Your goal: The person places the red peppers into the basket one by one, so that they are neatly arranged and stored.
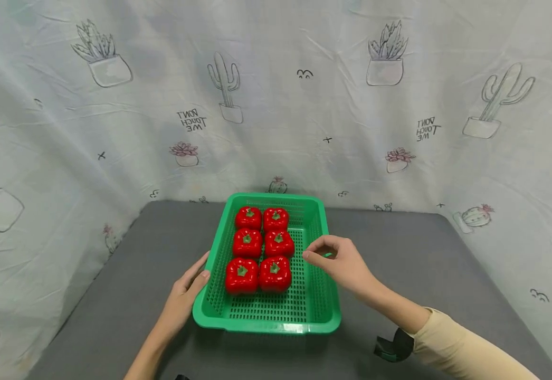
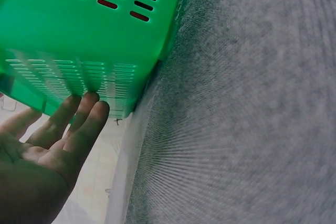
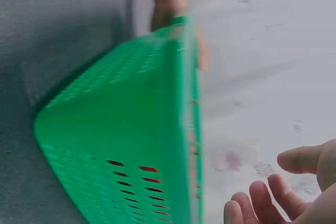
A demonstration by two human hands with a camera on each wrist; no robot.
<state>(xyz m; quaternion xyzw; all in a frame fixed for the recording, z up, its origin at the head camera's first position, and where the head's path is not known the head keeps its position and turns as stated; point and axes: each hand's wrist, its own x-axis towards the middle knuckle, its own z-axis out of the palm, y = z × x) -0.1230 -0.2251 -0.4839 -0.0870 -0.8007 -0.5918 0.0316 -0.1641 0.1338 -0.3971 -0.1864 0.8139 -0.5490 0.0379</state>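
A green plastic basket (image 1: 266,328) with slotted walls stands on the grey table. Several glossy red bell peppers (image 1: 275,274) with green stems fill its left and middle part in two columns. My left hand (image 1: 188,287) is at the basket's left side, thumb by the rim. In the left wrist view its extended fingers (image 2: 86,129) touch the outer wall. Over the basket's right side hovers my right hand (image 1: 344,261), its fingers loosely bent. Thumb and fingers stand apart in the right wrist view, with nothing between them (image 3: 302,159).
Grey cloth (image 1: 399,243) covers the table on both sides of the basket. A pale curtain (image 1: 276,105) printed with cacti hangs behind and around it. Beside the right sleeve (image 1: 461,345) is a black device (image 1: 395,347).
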